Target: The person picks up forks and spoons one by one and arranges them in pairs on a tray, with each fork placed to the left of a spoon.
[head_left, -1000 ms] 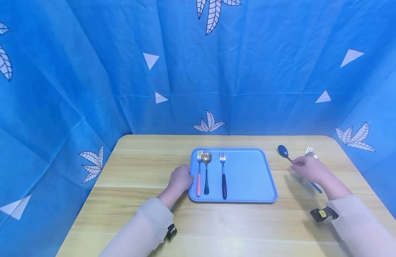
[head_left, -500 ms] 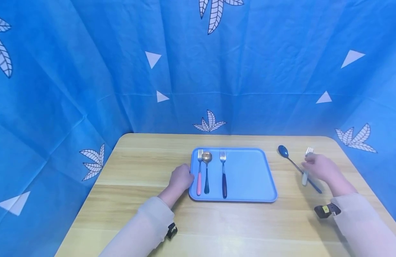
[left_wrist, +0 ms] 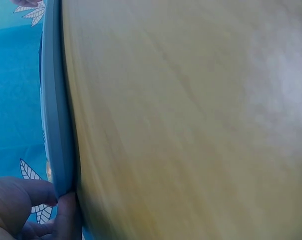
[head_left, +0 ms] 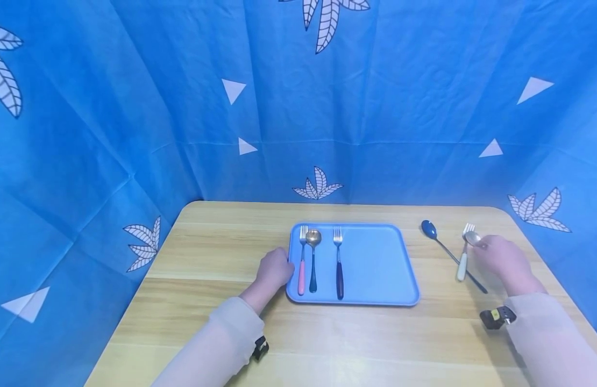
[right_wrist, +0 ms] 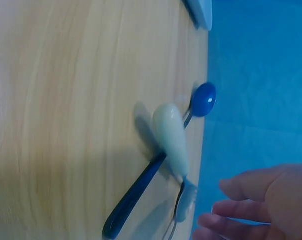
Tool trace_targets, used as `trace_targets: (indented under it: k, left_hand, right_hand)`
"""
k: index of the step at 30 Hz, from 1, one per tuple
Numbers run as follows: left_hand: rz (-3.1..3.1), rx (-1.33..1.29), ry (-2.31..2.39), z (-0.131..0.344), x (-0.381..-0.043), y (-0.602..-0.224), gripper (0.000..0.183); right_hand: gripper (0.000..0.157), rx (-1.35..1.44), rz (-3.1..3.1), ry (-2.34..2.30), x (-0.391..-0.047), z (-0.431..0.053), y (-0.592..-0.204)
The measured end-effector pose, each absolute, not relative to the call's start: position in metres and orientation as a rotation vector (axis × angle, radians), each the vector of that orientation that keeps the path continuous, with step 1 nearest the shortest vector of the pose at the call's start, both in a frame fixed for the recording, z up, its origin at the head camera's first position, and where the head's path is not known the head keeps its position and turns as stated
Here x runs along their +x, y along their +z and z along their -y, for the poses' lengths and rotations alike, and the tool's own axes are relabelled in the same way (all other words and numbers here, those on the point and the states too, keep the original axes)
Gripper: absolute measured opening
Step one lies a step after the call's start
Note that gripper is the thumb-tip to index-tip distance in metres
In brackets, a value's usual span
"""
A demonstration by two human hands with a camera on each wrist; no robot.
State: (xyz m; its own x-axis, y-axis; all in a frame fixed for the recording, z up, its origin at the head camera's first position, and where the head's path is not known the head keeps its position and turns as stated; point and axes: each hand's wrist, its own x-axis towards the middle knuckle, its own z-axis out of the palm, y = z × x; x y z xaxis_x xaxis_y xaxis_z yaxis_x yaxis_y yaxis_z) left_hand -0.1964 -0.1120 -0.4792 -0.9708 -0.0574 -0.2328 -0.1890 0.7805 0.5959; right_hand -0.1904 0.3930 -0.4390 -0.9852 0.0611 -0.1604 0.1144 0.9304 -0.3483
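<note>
My left hand [head_left: 274,267] pinches the left rim of a blue tray [head_left: 376,263], with thumb and fingers on either side of it in the left wrist view. On the tray lie a pink-handled fork [head_left: 300,274], a gold-bowled spoon [head_left: 313,269] and a dark-handled fork [head_left: 339,274]. To its right, a white-handled fork [head_left: 462,267] crosses over a blue spoon [head_left: 429,229]. A silver spoon bowl [head_left: 471,238] overlaps that fork's neck. My right hand [head_left: 505,260] is just right of this bowl, thumb and fingers apart in the right wrist view.
The wooden table [head_left: 206,322] has its far edge close behind the tray and cutlery. A blue patterned curtain [head_left: 289,107] hangs behind and along both sides. Black straps with small devices sit at both wrists.
My right hand has moved right, from the blue spoon's handle past the white-handled fork, whose handle has come into view. My left hand and the tray stay in place.
</note>
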Motion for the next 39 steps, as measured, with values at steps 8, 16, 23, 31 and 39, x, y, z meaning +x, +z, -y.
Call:
trace_targets:
  k: [8, 16, 23, 31, 39]
  left_hand:
    - [-2.787, -0.178, 0.948, 0.112, -0.195, -0.479, 0.019]
    - [-2.783, -0.181, 0.94, 0.11, -0.194, -0.478, 0.018]
    - [-2.798, -0.172, 0.925, 0.11, -0.193, -0.477, 0.018]
    - [-2.809, -0.165, 0.924, 0.11, -0.192, -0.477, 0.018]
    - [-2.789, -0.186, 0.94, 0.111, -0.193, -0.478, 0.017]
  right_hand:
    - [0.041, 0.24, -2.957, -0.555, -0.185, -0.409, -0.45]
    - [0.034, 0.258, -2.975, -0.549, -0.179, -0.415, -0.456]
    - [0.03, 0.268, -2.997, -0.551, -0.176, -0.418, -0.462]
    - [0.033, 0.245, -2.993, -0.493, -0.175, -0.421, -0.466]
    - [0.031, 0.224, -3.009, -0.503, -0.173, -0.424, -0.468]
